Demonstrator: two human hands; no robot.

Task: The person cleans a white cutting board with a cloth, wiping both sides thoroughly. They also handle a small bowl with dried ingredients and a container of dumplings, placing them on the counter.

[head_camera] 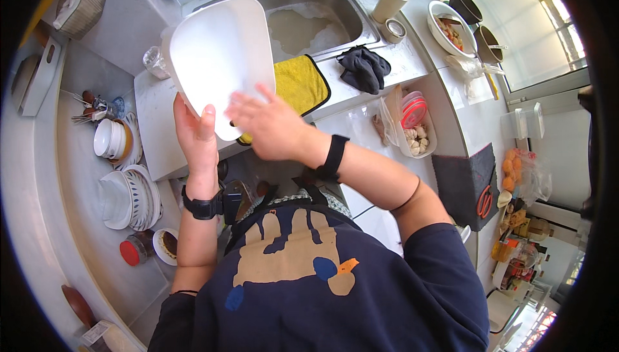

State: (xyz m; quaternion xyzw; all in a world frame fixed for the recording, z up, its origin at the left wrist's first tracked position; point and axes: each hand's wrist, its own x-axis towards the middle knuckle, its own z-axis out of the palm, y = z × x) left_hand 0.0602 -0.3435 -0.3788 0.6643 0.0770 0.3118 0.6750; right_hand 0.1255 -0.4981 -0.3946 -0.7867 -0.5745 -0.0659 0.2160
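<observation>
A white plastic basin [222,57] is tilted up in front of me at the counter's edge. My left hand [197,132] grips its lower left side, with the thumb on the near face. My right hand [266,124], blurred, has its fingers apart at the basin's lower right edge; whether they touch it I cannot tell. Behind the basin a yellow cloth [301,83] with a dark border lies on the counter. A steel sink [333,18] with cloudy, sudsy water is beyond, partly hidden by the basin.
Right of the yellow cloth lies a dark crumpled cloth [363,69]. An insulated cup [390,1] and its lid [393,31] stand beside the sink. A glass jar [155,62] is left of the basin. Stacked bowls [110,138] and plates [145,197] occupy the left shelf. Garlic fills part of a container [431,146].
</observation>
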